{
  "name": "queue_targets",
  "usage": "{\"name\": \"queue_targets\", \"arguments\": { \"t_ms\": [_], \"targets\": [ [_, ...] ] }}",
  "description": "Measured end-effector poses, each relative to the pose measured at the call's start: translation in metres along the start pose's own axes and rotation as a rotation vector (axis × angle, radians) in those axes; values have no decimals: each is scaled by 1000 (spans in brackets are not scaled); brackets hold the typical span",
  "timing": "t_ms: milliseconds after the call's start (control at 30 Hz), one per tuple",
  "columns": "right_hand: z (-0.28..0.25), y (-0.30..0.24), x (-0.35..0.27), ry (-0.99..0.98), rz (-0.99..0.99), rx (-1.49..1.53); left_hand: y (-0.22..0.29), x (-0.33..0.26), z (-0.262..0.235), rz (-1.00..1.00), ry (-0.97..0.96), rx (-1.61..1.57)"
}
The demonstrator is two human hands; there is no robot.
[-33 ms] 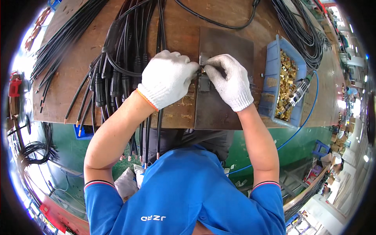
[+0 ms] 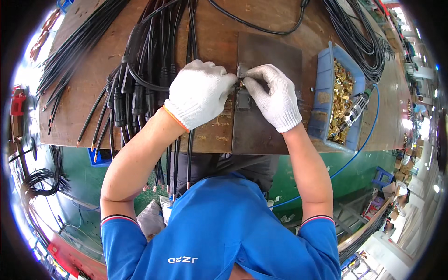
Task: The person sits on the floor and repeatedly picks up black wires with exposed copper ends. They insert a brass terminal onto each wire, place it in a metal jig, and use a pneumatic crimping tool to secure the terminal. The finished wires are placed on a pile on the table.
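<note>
My left hand [image 2: 200, 93], in a white knit glove, is closed on a black cable [image 2: 156, 87] that runs into it from the bundle at the left. Its fingertips meet those of my right hand [image 2: 275, 95], also gloved, above the left edge of a dark metal plate [image 2: 266, 51]. Thumb and forefinger of the right hand pinch a small brass-coloured piece [image 2: 242, 84], mostly hidden by the gloves. Beside it, a small metal block [image 2: 243, 100] sits on the plate.
A blue bin [image 2: 322, 93] of brass-coloured fittings [image 2: 342, 88] stands at the right, with an air tool [image 2: 357, 109] on top and its blue hose [image 2: 373, 126] trailing off the table. Black cables [image 2: 140, 93] crowd the left and hang over the front edge. Coiled cable [image 2: 368, 56] lies far right.
</note>
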State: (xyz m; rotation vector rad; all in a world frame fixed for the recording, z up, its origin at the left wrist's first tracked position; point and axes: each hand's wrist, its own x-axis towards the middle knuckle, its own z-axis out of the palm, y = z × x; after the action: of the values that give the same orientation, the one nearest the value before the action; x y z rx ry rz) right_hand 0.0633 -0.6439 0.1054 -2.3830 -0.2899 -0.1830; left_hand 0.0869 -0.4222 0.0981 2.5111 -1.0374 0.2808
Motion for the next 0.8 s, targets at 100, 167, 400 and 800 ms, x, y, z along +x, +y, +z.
{"name": "queue_targets", "arguments": {
  "t_ms": [100, 167, 400, 800],
  "targets": [
    [-6, -7, -2, 5, 52, -24, 0, 3, 3, 8, 7, 19],
    [-23, -15, -7, 72, 44, -21, -1, 2, 3, 19, 24, -2],
    [-178, 64, -62, 671, 450, -283, 3, 3, 1, -14, 11, -46],
    [-190, 108, -88, 416, 639, -253, 0, 1, 4, 26, 58, -11]
  ]
}}
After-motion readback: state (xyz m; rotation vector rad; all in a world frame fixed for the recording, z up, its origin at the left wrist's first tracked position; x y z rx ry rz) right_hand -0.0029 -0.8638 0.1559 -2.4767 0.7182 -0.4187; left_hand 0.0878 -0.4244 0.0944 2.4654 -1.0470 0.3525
